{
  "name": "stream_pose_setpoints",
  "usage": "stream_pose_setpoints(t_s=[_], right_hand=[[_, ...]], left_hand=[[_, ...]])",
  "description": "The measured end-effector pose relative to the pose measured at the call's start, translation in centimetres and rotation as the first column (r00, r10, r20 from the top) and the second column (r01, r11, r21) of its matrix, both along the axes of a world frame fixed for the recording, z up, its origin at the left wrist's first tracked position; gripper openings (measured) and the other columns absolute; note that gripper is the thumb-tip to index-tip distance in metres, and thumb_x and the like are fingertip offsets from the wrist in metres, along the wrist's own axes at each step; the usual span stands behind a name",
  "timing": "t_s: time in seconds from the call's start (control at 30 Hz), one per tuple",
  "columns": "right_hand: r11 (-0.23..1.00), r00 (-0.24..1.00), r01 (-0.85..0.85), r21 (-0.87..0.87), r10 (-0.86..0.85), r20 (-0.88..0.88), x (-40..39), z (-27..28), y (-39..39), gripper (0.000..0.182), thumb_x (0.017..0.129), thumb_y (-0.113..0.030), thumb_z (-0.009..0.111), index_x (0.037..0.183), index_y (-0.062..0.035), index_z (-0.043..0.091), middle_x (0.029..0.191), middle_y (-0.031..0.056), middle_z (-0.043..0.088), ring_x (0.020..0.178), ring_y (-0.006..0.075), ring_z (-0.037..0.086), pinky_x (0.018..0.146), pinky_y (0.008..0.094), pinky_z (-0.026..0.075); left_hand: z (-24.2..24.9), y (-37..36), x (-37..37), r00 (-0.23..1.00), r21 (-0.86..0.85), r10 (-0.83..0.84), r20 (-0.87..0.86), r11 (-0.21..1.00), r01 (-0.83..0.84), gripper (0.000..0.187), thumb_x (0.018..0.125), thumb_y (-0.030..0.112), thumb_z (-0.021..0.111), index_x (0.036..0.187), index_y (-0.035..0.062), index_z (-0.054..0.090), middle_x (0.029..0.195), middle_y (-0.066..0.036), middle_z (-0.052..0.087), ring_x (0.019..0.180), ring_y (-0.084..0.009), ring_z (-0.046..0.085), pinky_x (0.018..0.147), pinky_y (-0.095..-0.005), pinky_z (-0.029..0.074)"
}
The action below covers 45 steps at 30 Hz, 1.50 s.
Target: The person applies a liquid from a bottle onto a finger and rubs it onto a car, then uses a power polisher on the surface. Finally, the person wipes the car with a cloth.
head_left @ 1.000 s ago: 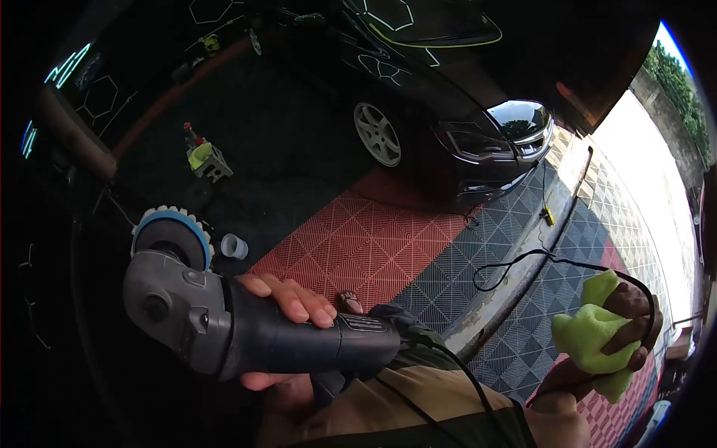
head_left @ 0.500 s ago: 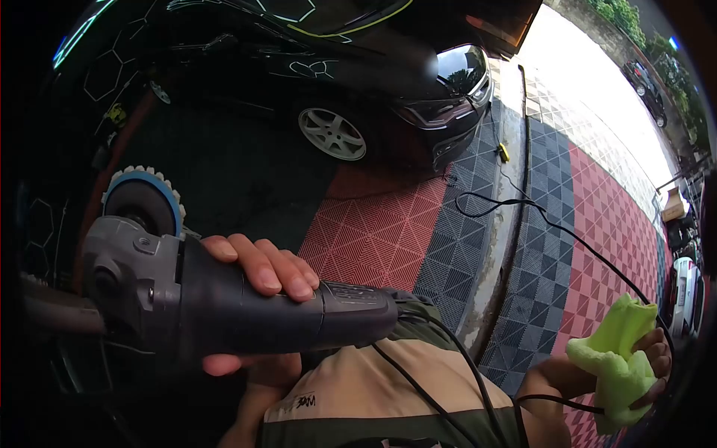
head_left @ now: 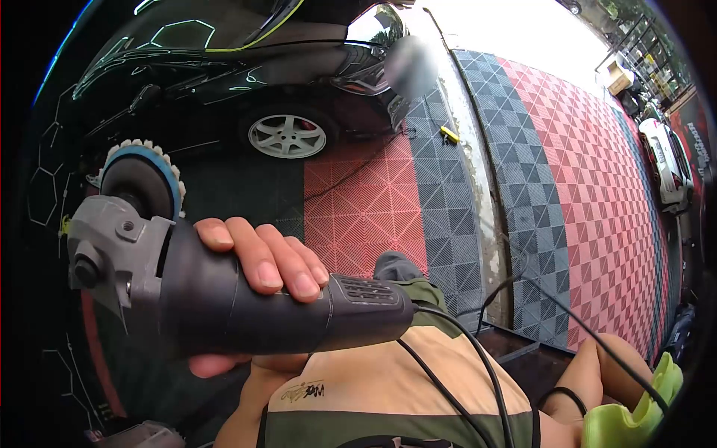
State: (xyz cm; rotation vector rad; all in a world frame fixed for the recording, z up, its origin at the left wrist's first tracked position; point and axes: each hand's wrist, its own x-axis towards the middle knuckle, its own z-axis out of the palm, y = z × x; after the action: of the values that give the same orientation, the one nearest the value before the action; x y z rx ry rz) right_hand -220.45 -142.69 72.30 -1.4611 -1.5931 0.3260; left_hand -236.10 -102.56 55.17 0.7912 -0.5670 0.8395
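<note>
My left hand (head_left: pixel 261 257) is wrapped round the dark body of a rotary polisher (head_left: pixel 291 325), fingers over the top and thumb below. Its grey metal head (head_left: pixel 112 250) points left, with a blue-edged backing plate and a fluffy pad (head_left: pixel 160 160) facing upward. A black power cord (head_left: pixel 485 373) leaves the rear end and crosses my apron (head_left: pixel 441 362). At the lower right my right arm (head_left: pixel 579 373) is bent, beside a lime-green cloth (head_left: pixel 627 422) cut off by the view's edge. The fingers of my right hand do not show.
A black car (head_left: pixel 224 75) with a white-spoked wheel (head_left: pixel 287 136) stands ahead. The cord continues over red and grey floor tiles (head_left: pixel 478 179). A yellow object (head_left: pixel 449 134) lies by a floor channel. A white car (head_left: pixel 667 160) is at the far right.
My view has turned, so the black car sits further left. The cloth and my right arm now appear lower, and the right fingers have gone out of sight. My left hand keeps its hold.
</note>
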Motion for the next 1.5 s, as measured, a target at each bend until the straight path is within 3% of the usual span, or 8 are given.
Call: stream_pose_setpoints(t_s=[0.23, 0.37, 0.47, 0.6, 0.67, 0.77, 1.2, 1.5], right_hand=[[0.866, 0.993, -0.112, -0.488, 0.076, -0.092, 9.1, -8.5, 11.5, 0.054, 0.086, -0.053, 0.062, 0.107, -0.0038, 0.066, 0.092, 0.0155, 0.069, 0.075, 0.0314, 0.069, 0.074, 0.0386, 0.053], [-0.046, 0.886, 0.444, -0.895, 0.172, 0.431, 15.7, -25.0, 18.5, 0.081, 0.074, -0.082, 0.055, 0.115, -0.0132, 0.071, 0.094, 0.0176, 0.072, 0.098, 0.0352, 0.068, 0.089, 0.0424, 0.052], [-0.144, 0.926, 0.378, -0.915, 0.059, 0.373, 22.9, -30.5, 20.9, 0.082, 0.080, -0.076, 0.054, 0.126, -0.0089, 0.063, 0.113, 0.0191, 0.069, 0.107, 0.0351, 0.065, 0.095, 0.0417, 0.050], [0.201, 0.816, 0.334, -0.921, -0.551, 0.176, 33.5, -35.3, 29.5, 0.072, 0.084, -0.067, 0.058, 0.114, -0.0017, 0.065, 0.105, 0.0157, 0.070, 0.098, 0.0282, 0.068, 0.087, 0.0413, 0.052], [0.681, 0.192, 0.078, -0.728, -0.727, -0.659, 40.9, -50.4, 33.5, 0.058, 0.089, -0.055, 0.059, 0.111, -0.0019, 0.066, 0.099, 0.0098, 0.071, 0.093, 0.0261, 0.068, 0.083, 0.0398, 0.053], [0.889, -0.310, 0.205, -0.409, -0.337, -0.889, 34.7, -59.7, 42.3, 0.055, 0.090, -0.052, 0.058, 0.112, -0.0018, 0.066, 0.100, 0.0103, 0.071, 0.094, 0.0260, 0.068, 0.084, 0.0397, 0.053], [0.909, -0.872, 0.246, -0.335, 0.056, -0.486, -3.6, -71.0, 48.0, 0.044, 0.095, -0.039, 0.056, 0.116, -0.0012, 0.063, 0.109, 0.0126, 0.070, 0.099, 0.0254, 0.068, 0.090, 0.0395, 0.054], [0.964, -0.977, 0.072, -0.254, 0.016, -0.215, -9.1, -77.2, 45.8, 0.041, 0.092, -0.022, 0.066, 0.124, 0.0027, 0.059, 0.115, 0.0156, 0.068, 0.106, 0.0266, 0.066, 0.097, 0.0419, 0.052]], left_hand=[[-2.8, 4.9, -0.5, 0.997, -0.109, 0.076, -0.030, 0.991, -0.079, 0.090, 0.072, 0.053, 0.083, 0.130, 0.0009, 0.038, 0.104, -0.014, 0.057, 0.091, -0.0304, 0.065, 0.080, -0.0459, 0.056], [-4.5, 8.8, -0.9, 0.933, -0.154, 0.220, -0.286, 0.950, -0.272, 0.088, 0.079, 0.061, 0.073, 0.132, 0.0017, 0.036, 0.105, -0.013, 0.055, 0.092, -0.0290, 0.064, 0.082, -0.0445, 0.054], [-5.0, 12.3, 0.0, 0.854, -0.142, 0.293, -0.430, 0.912, -0.384, 0.087, 0.081, 0.062, 0.069, 0.135, 0.0029, 0.035, 0.105, -0.013, 0.055, 0.093, -0.0280, 0.062, 0.086, -0.0427, 0.051], [-5.1, 16.9, 4.2, 0.761, -0.226, 0.280, -0.586, 0.845, -0.485, 0.080, 0.082, 0.059, 0.070, 0.133, 0.0051, 0.038, 0.108, -0.012, 0.055, 0.096, -0.0270, 0.060, 0.090, -0.0423, 0.048], [-5.7, 20.1, 9.0, 0.746, -0.196, 0.279, -0.605, 0.856, -0.479, 0.070, 0.089, 0.055, 0.064, 0.130, 0.0029, 0.039, 0.110, -0.012, 0.054, 0.100, -0.0259, 0.057, 0.095, -0.0409, 0.046], [-5.8, 21.6, 14.2, 0.703, -0.101, 0.260, -0.662, 0.899, -0.427, 0.072, 0.086, 0.054, 0.068, 0.130, 0.0047, 0.040, 0.112, -0.012, 0.054, 0.103, -0.0274, 0.059, 0.095, -0.0421, 0.048], [-26.9, 17.9, 35.7, 0.245, -0.103, -0.235, -0.941, 0.886, 0.452, 0.071, 0.078, 0.018, 0.080, 0.133, -0.0006, 0.039, 0.107, -0.007, 0.056, 0.092, -0.0140, 0.058, 0.082, -0.0307, 0.051], [-57.3, 11.6, 36.3, 0.250, 0.379, 0.294, -0.923, 0.570, 0.729, 0.096, 0.065, 0.028, 0.086, 0.138, -0.0043, 0.034, 0.123, -0.030, 0.057, 0.114, -0.0445, 0.057, 0.099, -0.0453, 0.046]])
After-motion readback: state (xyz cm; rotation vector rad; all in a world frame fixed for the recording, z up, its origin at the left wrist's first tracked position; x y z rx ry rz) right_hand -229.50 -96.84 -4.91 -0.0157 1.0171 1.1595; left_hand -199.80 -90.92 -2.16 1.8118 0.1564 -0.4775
